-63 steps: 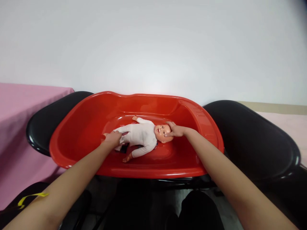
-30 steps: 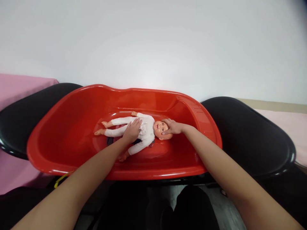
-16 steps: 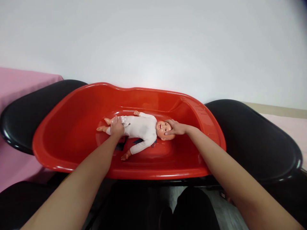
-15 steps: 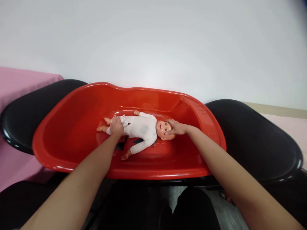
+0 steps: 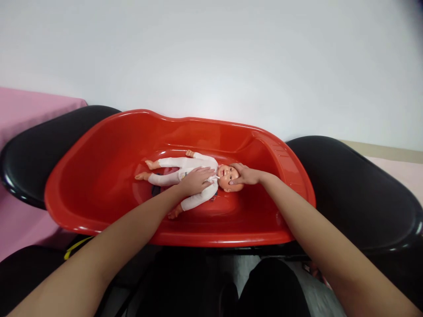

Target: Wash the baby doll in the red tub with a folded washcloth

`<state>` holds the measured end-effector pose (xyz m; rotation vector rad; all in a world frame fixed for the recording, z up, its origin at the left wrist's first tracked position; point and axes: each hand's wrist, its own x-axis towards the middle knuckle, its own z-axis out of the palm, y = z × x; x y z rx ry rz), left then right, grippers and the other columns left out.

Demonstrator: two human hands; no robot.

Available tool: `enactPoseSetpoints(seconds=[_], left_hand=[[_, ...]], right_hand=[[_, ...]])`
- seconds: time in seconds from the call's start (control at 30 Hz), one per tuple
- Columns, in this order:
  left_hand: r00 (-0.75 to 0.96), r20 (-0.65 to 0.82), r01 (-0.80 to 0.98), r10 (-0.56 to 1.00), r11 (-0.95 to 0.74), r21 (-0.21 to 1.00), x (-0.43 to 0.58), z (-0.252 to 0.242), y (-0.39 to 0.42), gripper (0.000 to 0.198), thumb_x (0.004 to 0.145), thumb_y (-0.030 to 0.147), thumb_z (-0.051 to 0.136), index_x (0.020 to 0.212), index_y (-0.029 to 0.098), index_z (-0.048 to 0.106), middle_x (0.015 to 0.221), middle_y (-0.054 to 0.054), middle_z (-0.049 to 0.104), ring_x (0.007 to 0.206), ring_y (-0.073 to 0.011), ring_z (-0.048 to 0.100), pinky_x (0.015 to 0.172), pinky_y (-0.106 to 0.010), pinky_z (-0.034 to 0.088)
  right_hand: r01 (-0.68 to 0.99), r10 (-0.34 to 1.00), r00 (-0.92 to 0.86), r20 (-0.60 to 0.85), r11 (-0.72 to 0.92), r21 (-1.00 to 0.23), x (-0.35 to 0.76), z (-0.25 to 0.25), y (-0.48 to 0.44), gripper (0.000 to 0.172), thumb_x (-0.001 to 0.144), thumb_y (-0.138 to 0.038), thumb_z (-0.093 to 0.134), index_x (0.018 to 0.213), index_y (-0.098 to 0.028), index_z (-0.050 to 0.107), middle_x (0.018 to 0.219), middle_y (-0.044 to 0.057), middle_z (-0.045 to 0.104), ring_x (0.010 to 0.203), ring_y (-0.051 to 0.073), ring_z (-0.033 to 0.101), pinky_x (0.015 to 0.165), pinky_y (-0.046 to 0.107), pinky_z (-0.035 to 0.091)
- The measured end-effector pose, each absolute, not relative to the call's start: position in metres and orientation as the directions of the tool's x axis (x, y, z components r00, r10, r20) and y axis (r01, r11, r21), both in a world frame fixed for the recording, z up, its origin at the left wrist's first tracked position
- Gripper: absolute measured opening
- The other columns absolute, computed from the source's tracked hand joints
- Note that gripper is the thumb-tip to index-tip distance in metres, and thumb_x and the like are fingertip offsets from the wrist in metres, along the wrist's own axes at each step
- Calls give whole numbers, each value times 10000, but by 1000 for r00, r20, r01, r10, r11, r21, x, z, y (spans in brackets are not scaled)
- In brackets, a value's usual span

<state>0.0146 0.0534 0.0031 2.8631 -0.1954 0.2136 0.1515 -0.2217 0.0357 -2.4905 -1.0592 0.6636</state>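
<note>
A baby doll [image 5: 170,162] with a white cloth body lies on its back in a red baby bathtub [image 5: 211,241], its head to the right and its feet to the left. My left hand [image 5: 197,179] lies across the doll's chest, fingers pointing right. A small white cloth [image 5: 213,178] shows at its fingertips, most of it hidden under the hand. My right hand [image 5: 244,174] curls around the top of the doll's head [image 5: 225,178], thumb on the near side. Something dark [image 5: 155,190] lies under the doll near its legs.
Black rounded surfaces stand on both sides of the tub: one at the left [image 5: 24,165], one at the right [image 5: 357,198]. A pink cloth [image 5: 33,108] covers a surface at far left. Behind the tub rises a white wall [image 5: 211,57]. A yellow strap [image 5: 76,246] shows at lower left.
My left hand has moved right from the doll's upper legs to its chest, carrying the white cloth along. My right hand stays on the head.
</note>
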Motion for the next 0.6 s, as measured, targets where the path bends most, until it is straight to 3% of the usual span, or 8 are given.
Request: enactPoseSetpoints(seconds=[0.07, 0.13, 0.27, 0.47, 0.6], left_hand=[[935, 155, -349, -320, -911, 220, 12, -4, 46, 517, 1013, 420, 404, 1508, 353, 537, 1594, 51, 503, 1526, -235, 357, 1284, -408, 230], [898, 160, -435, -410, -882, 180, 11, -10, 47, 529, 1008, 345, 398, 1518, 293, 527, 1630, -3, 458, 1528, -237, 350, 1285, -441, 203], [948, 191, -286, -254, -944, 163, 15, -15, 60, 539, 1019, 297, 371, 1546, 261, 479, 1648, -24, 430, 1535, -252, 324, 1252, -503, 242], [991, 128, 0, 33, -969, 249, 21, -22, 92, 575, 1051, 418, 344, 1588, 225, 414, 1689, -49, 350, 1552, -325, 282, 1256, -601, 203], [981, 105, 125, 162, -948, 293, 19, -23, 107, 581, 1059, 434, 274, 1601, 254, 383, 1680, -41, 370, 1562, -315, 262, 1239, -646, 230]], right_hand=[[581, 750, 604, -269, -646, -495, 150, 36, -222, 950, 735, -734, 761, 1513, -295, 438, 1479, 123, 504, 1385, 385, 486, 1159, 540, 431], [580, 748, 606, -270, -648, -493, 149, 37, -222, 968, 728, -734, 766, 1520, -289, 432, 1489, 128, 496, 1388, 385, 483, 1162, 534, 427], [573, 740, 611, -282, -659, -488, 150, 36, -221, 966, 724, -741, 768, 1516, -293, 443, 1470, 126, 509, 1373, 384, 499, 1161, 522, 429], [567, 741, 604, -293, -658, -495, 154, 34, -222, 970, 722, -751, 771, 1517, -308, 435, 1458, 130, 507, 1358, 381, 515, 1149, 541, 440], [571, 747, 598, -290, -651, -499, 154, 34, -222, 967, 723, -744, 778, 1520, -318, 433, 1469, 128, 504, 1361, 386, 515, 1161, 549, 431]])
